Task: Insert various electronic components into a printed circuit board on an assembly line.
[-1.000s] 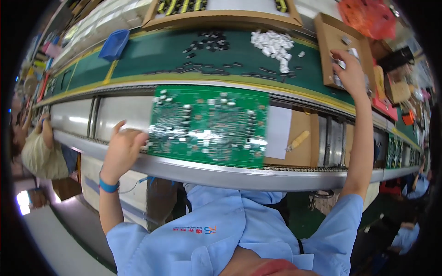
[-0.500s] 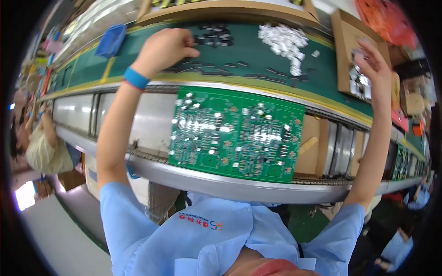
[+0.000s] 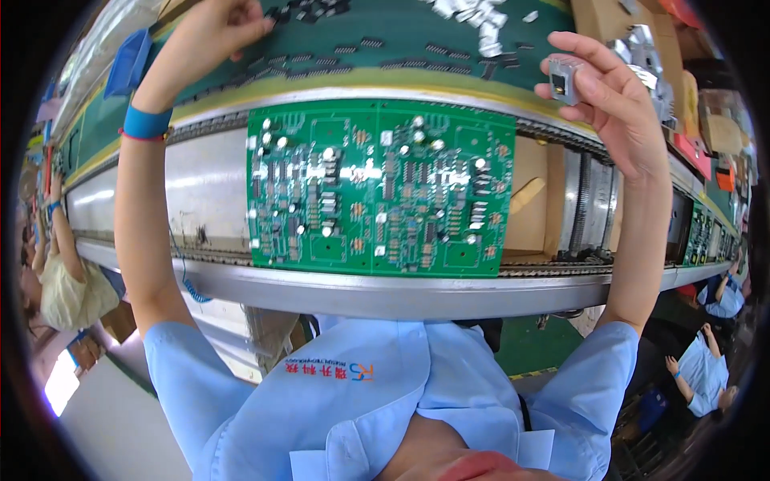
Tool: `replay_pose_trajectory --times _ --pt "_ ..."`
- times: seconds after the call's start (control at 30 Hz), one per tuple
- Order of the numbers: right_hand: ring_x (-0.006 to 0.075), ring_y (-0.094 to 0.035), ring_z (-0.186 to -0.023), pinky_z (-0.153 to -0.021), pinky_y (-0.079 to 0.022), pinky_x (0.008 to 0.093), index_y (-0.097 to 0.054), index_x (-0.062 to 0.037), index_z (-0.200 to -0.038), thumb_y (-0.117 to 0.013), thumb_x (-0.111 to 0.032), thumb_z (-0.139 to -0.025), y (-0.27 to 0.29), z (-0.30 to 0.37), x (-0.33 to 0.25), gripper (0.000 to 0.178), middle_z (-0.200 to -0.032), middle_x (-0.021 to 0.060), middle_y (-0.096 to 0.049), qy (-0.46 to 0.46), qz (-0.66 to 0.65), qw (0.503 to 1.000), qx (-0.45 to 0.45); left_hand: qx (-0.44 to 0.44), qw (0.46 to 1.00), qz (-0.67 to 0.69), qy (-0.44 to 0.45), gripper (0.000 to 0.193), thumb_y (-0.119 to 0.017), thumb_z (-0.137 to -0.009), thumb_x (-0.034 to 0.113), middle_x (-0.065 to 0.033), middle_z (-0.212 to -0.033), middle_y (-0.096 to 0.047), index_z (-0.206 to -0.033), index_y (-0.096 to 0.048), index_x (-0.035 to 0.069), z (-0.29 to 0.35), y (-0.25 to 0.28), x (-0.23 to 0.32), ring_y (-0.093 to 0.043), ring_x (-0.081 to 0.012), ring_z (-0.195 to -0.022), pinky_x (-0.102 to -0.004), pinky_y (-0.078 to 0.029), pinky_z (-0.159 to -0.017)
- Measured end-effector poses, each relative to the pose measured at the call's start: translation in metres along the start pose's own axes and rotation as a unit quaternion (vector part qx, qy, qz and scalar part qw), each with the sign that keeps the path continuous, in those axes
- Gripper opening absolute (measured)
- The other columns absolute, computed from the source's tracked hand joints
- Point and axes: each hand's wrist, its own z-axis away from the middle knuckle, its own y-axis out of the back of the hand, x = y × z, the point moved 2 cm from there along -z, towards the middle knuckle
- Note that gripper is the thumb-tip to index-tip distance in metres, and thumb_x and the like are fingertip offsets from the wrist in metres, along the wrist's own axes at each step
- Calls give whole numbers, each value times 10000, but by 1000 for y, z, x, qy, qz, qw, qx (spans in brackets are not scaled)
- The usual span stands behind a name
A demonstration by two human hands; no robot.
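A green circuit board point(image 3: 329, 133) crowded with small components lies across the conveyor rails in front of me. My right hand point(image 3: 613, 96) is raised over the board's far right corner. Between thumb and fingers it grips a silver metal-cased connector point(image 3: 564, 78) with a dark opening. At the far left, my left hand point(image 3: 218, 30) is closed with its fingertips pressed together, beside a pile of black components point(image 3: 309, 10). Whether those fingertips hold anything is too small to tell. Rows of black chips point(image 3: 345, 50) lie on the green mat behind the board.
White parts point(image 3: 481, 20) are heaped on the green mat point(image 3: 401, 24). A cardboard box point(image 3: 601, 22) with silver connectors point(image 3: 642, 60) stands at the far right. A blue bin point(image 3: 128, 62) sits far left. The metal conveyor rail point(image 3: 385, 297) runs along my front. Other people work at both sides.
My right hand has come back from the cardboard box toward the board, now with a silver connector in it. In the picture the left hand and the board sit further left and higher.
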Motion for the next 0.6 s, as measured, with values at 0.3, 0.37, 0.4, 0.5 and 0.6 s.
replay_pose_trajectory --times 0.3,0.37,0.4,0.5,0.6 --pt "54 -614 -788 -549 -441 140 -546 -14 -1313 -540 -226 -1001 -29 2 13 378 -1242 89 -625 22 60 998 13 56 949 288 114 115 -761 -816 97 -22 -917 -707 -880 -702 22 57 -14 93 -668 -230 -777 -320 -486 -884" --pt "39 -574 -761 -575 -423 137 -560 -15 -1287 -520 -225 -1013 -30 4 17 348 -1272 94 -608 21 49 998 23 77 968 213 -108 92 -675 -910 66 -24 -815 -692 -973 -657 1 72 -34 90 -653 -75 -745 -199 -512 -675" --pt "38 -555 -761 -586 -421 139 -555 -13 -1294 -515 -231 -1016 -31 4 17 355 -1279 98 -603 16 15 1000 12 41 977 198 -73 117 -698 -865 7 -59 -856 -726 -978 -691 -21 79 -35 105 -687 -98 -829 -209 -529 -729" --pt "38 -505 -784 -635 -418 141 -533 -5 -1330 -510 -260 -1018 -29 8 19 404 -1312 109 -580 3 -45 999 -17 22 977 192 -84 103 -690 -842 -14 -43 -838 -709 -944 -692 -1 82 -53 129 -680 -107 -807 -232 -522 -733" --pt "37 -507 -842 -713 -443 154 -511 0 -1371 -599 -236 -960 -30 15 19 482 -1372 123 -540 28 -15 999 -31 67 969 108 -210 113 -687 -825 -17 -37 -852 -676 -934 -680 10 79 -68 135 -658 -145 -785 -261 -503 -720"
